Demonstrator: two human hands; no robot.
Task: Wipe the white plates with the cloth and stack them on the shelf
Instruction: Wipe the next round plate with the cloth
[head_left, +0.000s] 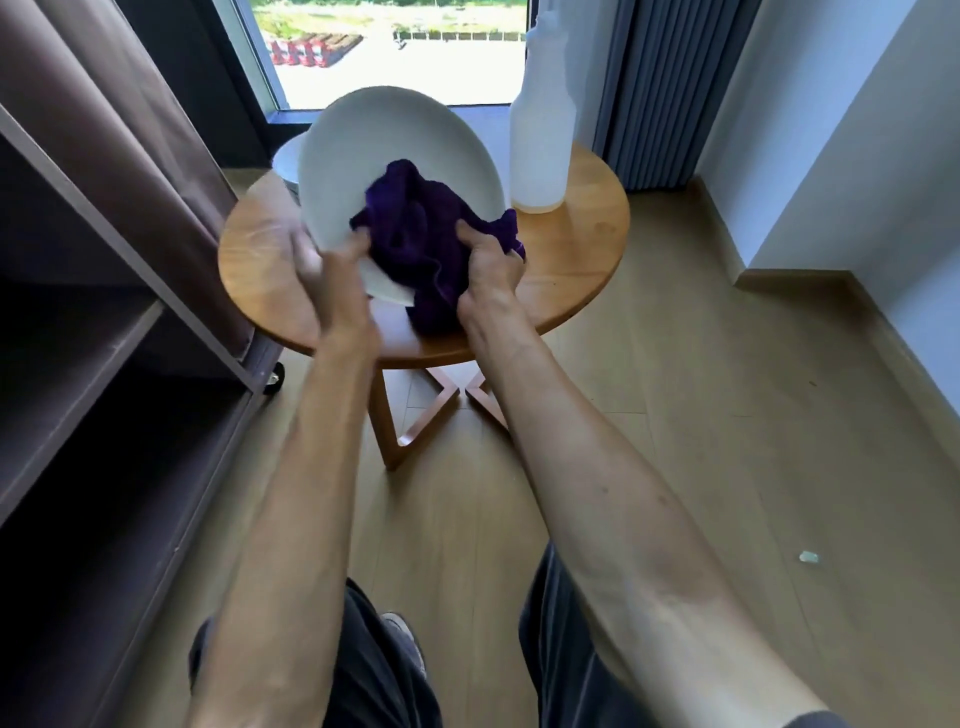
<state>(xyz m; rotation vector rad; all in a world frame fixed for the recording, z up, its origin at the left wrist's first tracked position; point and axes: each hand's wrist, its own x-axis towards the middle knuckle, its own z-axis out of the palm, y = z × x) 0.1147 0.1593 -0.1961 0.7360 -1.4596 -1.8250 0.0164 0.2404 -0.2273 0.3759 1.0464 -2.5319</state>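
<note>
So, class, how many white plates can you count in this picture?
2. One plate is held tilted above the table, gripped by the left hand. A second plate lies behind it on the table, mostly hidden; more may be stacked there.

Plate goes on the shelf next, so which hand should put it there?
Left, probably. The left hand already grips the plate and is nearer the shelf on that side. The right hand is busy holding the cloth.

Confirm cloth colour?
Dark purple cloth, bunched against the white plate; head view.
</note>
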